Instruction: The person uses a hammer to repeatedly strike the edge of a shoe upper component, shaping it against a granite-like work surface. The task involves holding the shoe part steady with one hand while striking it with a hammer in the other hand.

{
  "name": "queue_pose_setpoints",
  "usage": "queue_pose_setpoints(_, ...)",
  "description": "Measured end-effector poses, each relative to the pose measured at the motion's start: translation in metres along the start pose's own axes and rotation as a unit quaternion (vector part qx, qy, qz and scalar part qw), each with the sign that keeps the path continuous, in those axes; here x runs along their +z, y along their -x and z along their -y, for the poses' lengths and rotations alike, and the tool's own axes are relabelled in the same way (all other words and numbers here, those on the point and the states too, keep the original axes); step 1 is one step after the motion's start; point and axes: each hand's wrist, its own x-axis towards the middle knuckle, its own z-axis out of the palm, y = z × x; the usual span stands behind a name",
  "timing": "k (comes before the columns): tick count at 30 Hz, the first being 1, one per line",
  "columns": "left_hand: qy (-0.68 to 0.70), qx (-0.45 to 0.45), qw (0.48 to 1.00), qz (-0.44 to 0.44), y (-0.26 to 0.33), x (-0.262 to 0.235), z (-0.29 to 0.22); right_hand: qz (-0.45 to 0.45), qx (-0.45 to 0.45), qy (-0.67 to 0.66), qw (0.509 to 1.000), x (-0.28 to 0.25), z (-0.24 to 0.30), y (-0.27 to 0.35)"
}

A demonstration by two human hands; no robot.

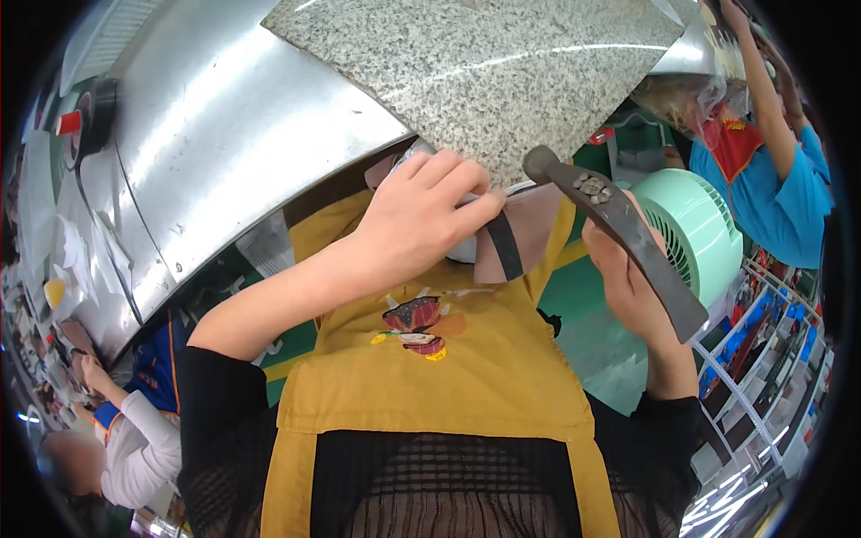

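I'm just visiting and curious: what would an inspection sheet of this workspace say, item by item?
Surface: speckled granite slab lying on a shiny metal bench.
Job's things: a brown leather piece with a dark strap, held at the slab's edge; a dark hammer with small metal bits on its head.
Clutter: tape rolls and papers along the bench's left end.
Hands: left hand grips the leather piece; right hand holds the hammer.
Cables: nothing seen.
Surroundings: a mint-green fan to the right; a yellow apron on the person; co-workers, one in blue on the right, another at lower left.
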Motion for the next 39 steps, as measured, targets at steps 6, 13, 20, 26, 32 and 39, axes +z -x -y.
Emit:
queue_pose_setpoints(6, 0.013, 0.003, 0.997, -0.074, 0.006, 0.010, 0.001, 0.035, 0.031, -0.009, 0.999, -0.004, 0.013, -0.008)
queue_pose_setpoints(13, 0.027, -0.018, 0.995, -0.094, 0.011, 0.013, -0.002, 0.054, 0.046, -0.010, 0.997, 0.003, 0.016, -0.008)
queue_pose_setpoints(20, 0.036, -0.024, 0.994, -0.098, 0.006, 0.013, 0.000, 0.045, -0.013, 0.045, 0.998, 0.017, 0.006, -0.004)
queue_pose_setpoints(26, 0.047, -0.046, 0.993, -0.096, 0.005, 0.008, -0.005, -0.015, -0.063, 0.019, 0.998, 0.012, 0.012, -0.005)
queue_pose_setpoints(32, 0.067, -0.050, 0.994, -0.077, 0.001, 0.005, -0.008, -0.029, -0.018, -0.088, 0.996, 0.015, 0.002, -0.001)
queue_pose_setpoints(39, 0.070, -0.047, 0.992, -0.090, 0.003, 0.010, -0.005, -0.055, -0.043, -0.041, 0.997, 0.016, -0.008, -0.001)
